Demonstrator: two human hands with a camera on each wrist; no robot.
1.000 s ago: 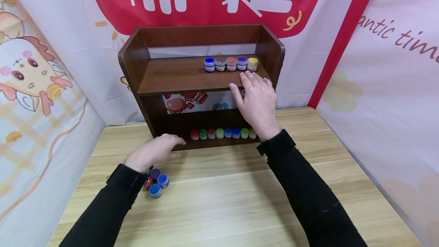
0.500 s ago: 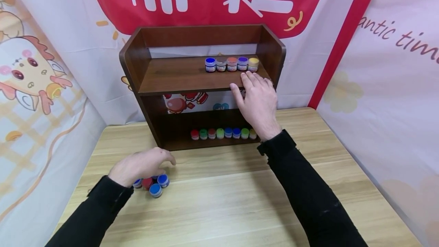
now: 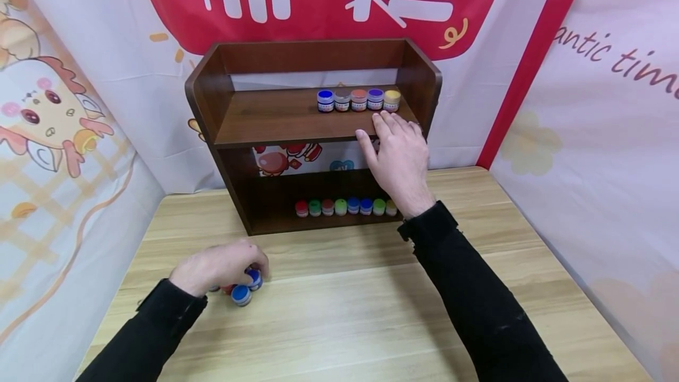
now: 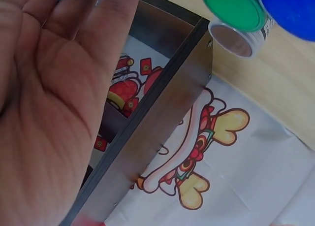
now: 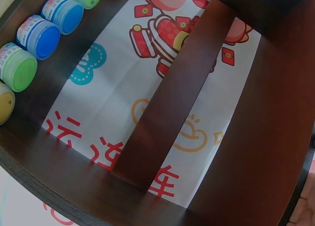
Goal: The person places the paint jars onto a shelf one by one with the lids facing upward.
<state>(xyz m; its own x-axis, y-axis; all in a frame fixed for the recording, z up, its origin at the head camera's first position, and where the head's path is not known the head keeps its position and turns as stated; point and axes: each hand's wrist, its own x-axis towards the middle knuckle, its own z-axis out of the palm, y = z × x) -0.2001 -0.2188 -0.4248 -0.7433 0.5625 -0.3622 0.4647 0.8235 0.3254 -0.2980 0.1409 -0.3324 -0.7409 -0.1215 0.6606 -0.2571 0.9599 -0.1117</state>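
Note:
My left hand point(image 3: 225, 264) is over a small cluster of paint jars at the table's left. Its thumb and fingers curl down around a blue-lidded paint jar point(image 3: 255, 279). Another blue-lidded jar point(image 3: 241, 295) stands just in front, and a red one is mostly hidden under the hand. In the left wrist view the palm point(image 4: 54, 98) shows beside a green-lidded jar point(image 4: 234, 9), its fingertips out of frame. My right hand point(image 3: 400, 161) rests with extended fingers on the upper shelf's front edge, fingertips just before a yellow jar point(image 3: 391, 100).
A dark brown two-tier shelf point(image 3: 286, 125) stands at the back of the wooden table point(image 3: 329, 311). Several jars line its upper board's right side, including an orange-red one point(image 3: 359, 99). Another row, with a green jar point(image 3: 315, 207), fills the lower right. Printed cloth point(image 3: 573, 122) hangs around the table.
My left hand has moved back from the shelf's lower left corner, down to the jar cluster, and its fingers have closed about a blue-lidded jar. My right hand has stayed in place.

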